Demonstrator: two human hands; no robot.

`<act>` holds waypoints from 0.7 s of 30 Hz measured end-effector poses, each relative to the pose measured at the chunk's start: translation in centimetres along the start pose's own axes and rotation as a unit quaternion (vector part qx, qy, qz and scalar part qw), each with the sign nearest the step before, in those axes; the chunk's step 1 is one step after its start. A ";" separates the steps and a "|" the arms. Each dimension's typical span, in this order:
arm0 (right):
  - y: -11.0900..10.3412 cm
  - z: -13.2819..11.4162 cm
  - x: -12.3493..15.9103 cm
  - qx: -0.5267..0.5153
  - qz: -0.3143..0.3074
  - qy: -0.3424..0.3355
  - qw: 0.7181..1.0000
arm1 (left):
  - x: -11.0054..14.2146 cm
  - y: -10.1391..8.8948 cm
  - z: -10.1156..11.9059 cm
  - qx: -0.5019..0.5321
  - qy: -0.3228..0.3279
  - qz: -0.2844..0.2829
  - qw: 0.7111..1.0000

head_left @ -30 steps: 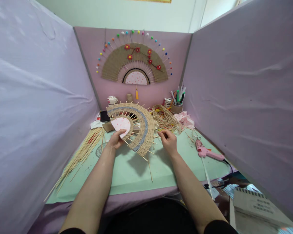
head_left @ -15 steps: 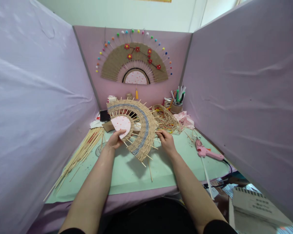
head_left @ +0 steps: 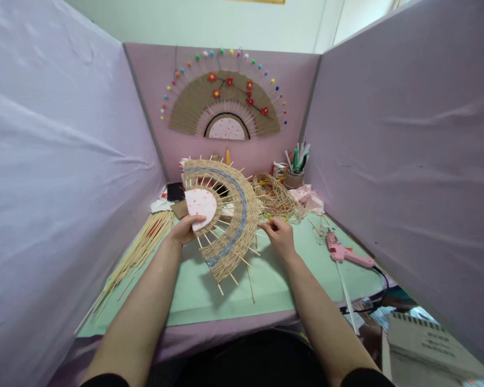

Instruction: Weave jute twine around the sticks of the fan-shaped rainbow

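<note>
Green-topped table; thin sticks left; tangled cord at back; pink glue gun right

Woven fan: we find the left hand gripping its dotted centre, at our eight o'clock.
Right hand: four o'clock, beside the outer edge; grip unclear.
Glue gun: four o'clock, farther out.

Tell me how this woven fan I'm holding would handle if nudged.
The woven fan is probably fairly stiff: with your left grip on its spotted centre, it shows no obvious sag. It's likely light, being thin sticks and cord. The stick ends jutting outward might snag or snap.
</note>
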State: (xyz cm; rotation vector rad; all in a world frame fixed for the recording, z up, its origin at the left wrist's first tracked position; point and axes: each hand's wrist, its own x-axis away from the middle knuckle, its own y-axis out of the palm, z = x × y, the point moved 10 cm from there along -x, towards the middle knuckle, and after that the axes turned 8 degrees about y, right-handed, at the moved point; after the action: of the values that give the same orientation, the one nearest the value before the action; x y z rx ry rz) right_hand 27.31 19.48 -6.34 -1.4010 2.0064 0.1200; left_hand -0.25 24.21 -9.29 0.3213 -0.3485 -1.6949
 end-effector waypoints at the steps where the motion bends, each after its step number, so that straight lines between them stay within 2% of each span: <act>1: 0.2 -0.3 0.1 0.000 -0.007 -0.009 1.000 | 0.2 -0.4 0.3 -0.011 -0.005 -0.001 1.000; 6: 1.5 -1.3 0.6 0.003 -0.051 -0.036 0.998 | 0.9 -3.3 0.5 -0.040 -0.023 0.009 0.999; 9: 1.8 -1.4 0.9 0.007 -0.057 -0.043 0.997 | 1.0 -4.2 -0.1 -0.042 -0.030 0.010 0.999; 15: 1.5 -1.5 1.0 -0.006 -0.046 -0.051 0.998 | 1.3 -3.6 -0.8 -0.040 -0.057 -0.013 0.997; 21: 1.6 -1.4 0.9 -0.036 -0.060 -0.027 0.997 | 1.5 -3.3 -0.8 -0.029 -0.050 -0.008 0.998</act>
State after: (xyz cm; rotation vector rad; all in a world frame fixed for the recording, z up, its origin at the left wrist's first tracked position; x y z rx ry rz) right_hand 25.13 18.81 -6.23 -1.5422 1.8856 0.1773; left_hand -3.17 23.13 -11.35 0.1977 -0.3696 -1.7367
